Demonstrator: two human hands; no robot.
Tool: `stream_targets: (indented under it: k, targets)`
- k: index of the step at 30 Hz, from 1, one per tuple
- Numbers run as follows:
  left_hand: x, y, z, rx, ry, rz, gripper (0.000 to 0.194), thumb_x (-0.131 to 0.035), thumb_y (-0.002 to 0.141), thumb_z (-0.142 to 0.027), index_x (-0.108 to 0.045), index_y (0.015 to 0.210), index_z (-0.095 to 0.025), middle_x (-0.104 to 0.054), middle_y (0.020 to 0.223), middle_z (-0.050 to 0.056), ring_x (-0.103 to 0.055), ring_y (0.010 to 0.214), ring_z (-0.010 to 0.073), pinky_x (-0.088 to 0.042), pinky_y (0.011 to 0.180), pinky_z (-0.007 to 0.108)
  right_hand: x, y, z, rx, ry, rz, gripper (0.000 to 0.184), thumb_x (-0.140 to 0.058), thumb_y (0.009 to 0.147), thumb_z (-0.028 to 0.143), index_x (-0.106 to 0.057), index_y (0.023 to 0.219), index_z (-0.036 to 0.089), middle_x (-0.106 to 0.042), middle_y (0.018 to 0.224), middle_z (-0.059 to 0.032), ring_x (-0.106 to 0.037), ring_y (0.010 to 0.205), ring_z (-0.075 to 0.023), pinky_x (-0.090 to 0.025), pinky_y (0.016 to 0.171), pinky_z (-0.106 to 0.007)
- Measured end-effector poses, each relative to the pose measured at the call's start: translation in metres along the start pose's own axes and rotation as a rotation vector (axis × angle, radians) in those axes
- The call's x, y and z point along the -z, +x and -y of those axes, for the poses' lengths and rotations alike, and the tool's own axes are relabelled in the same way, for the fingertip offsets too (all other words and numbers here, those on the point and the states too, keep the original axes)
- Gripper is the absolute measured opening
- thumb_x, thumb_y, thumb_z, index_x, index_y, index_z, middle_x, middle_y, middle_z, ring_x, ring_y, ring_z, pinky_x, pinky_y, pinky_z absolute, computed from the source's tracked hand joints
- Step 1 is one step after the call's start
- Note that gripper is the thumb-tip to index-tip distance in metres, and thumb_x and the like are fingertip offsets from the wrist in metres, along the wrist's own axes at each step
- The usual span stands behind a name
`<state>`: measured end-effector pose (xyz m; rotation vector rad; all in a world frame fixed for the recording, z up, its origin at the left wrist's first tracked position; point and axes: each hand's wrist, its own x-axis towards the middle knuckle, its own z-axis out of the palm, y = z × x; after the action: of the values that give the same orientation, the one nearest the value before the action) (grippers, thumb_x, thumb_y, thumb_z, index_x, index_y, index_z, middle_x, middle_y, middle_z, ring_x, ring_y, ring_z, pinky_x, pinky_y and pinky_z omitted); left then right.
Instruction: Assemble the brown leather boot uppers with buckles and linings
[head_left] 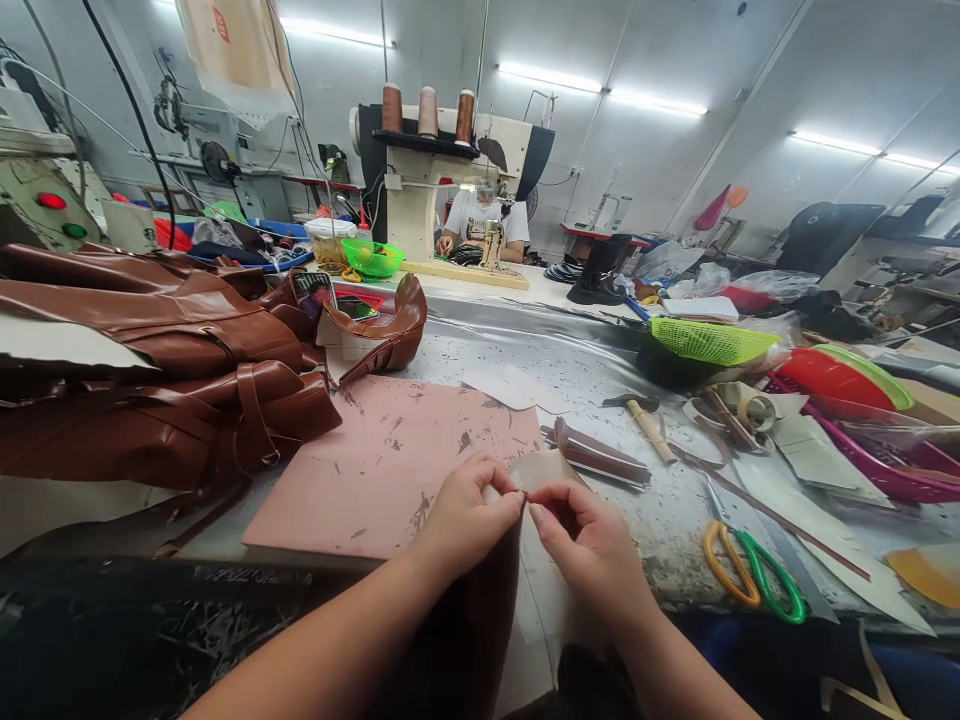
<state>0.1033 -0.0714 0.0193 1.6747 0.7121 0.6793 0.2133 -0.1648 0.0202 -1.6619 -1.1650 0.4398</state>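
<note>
My left hand [469, 510] and my right hand [589, 535] meet at the table's front edge, fingertips almost touching. Both pinch the upper edge of a brown leather boot piece [504, 600]. Its pale lining [536, 610] faces right, and the piece hangs down below the table edge. The exact spot between the fingertips is too small to make out. Just behind the hands lies a pink cutting board [375, 460] with dark marks. A bundle of brown leather strips [604, 455] rests beyond my right hand.
Brown leather boots [172, 340] are piled at left. To the right lie a hammer [651, 430], scissors with orange and green handles [754, 575], a lime basket [709, 340] and a magenta basket [892, 470]. Behind a sewing machine [412, 200] sits another person [487, 220].
</note>
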Motion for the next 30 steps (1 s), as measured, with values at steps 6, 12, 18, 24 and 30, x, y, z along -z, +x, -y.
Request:
stream_targets:
  k: [6, 12, 18, 24, 30]
  targets:
    - [-0.002, -0.001, 0.000, -0.021, -0.003, -0.016, 0.011, -0.052, 0.064, -0.016, -0.047, 0.055, -0.019, -0.050, 0.069, -0.001, -0.051, 0.071, 0.0162, -0.041, 0.072, 0.029, -0.003, -0.002, -0.001, 0.263, -0.238, -0.107, 0.014, -0.051, 0.077, 0.021, -0.063, 0.073, 0.018, -0.060, 0.055, 0.0004, -0.052, 0.046, -0.0111, -0.042, 0.044, -0.020]
    - [-0.001, 0.000, -0.002, -0.029, -0.022, -0.011, 0.011, -0.054, 0.064, -0.015, -0.050, 0.054, -0.018, -0.051, 0.068, -0.001, -0.052, 0.069, 0.0157, -0.043, 0.072, 0.029, -0.003, 0.000, -0.005, 0.388, -0.396, -0.172, 0.014, -0.047, 0.076, 0.016, -0.056, 0.065, 0.019, -0.054, 0.052, 0.0029, -0.047, 0.044, -0.0098, -0.039, 0.044, -0.020]
    - [0.000, 0.001, 0.001, -0.016, -0.030, -0.010, 0.011, -0.056, 0.065, -0.019, -0.052, 0.055, -0.018, -0.052, 0.069, 0.000, -0.052, 0.072, 0.0168, -0.043, 0.074, 0.030, 0.008, 0.004, -0.004, 0.283, -0.409, -0.113, 0.021, -0.044, 0.079, 0.023, -0.052, 0.060, 0.020, -0.052, 0.051, 0.0022, -0.048, 0.045, -0.0110, -0.038, 0.045, -0.022]
    - [0.000, 0.001, 0.001, -0.038, -0.036, -0.007, 0.011, -0.056, 0.065, -0.020, -0.053, 0.055, -0.018, -0.052, 0.068, 0.000, -0.052, 0.069, 0.0161, -0.044, 0.073, 0.030, 0.011, 0.007, 0.002, 0.081, -0.219, 0.048, 0.024, -0.053, 0.078, 0.040, -0.064, 0.076, 0.018, -0.050, 0.045, 0.0035, -0.045, 0.042, -0.0120, -0.035, 0.041, -0.023]
    - [0.003, -0.001, -0.002, -0.051, -0.032, 0.056, 0.009, -0.057, 0.065, -0.023, -0.057, 0.058, -0.017, -0.053, 0.072, 0.002, -0.053, 0.072, 0.0167, -0.044, 0.074, 0.031, 0.001, 0.008, 0.004, 0.059, -0.164, 0.033, 0.022, -0.046, 0.080, 0.032, -0.056, 0.066, 0.019, -0.058, 0.058, -0.0010, -0.051, 0.053, -0.0138, -0.040, 0.051, -0.024]
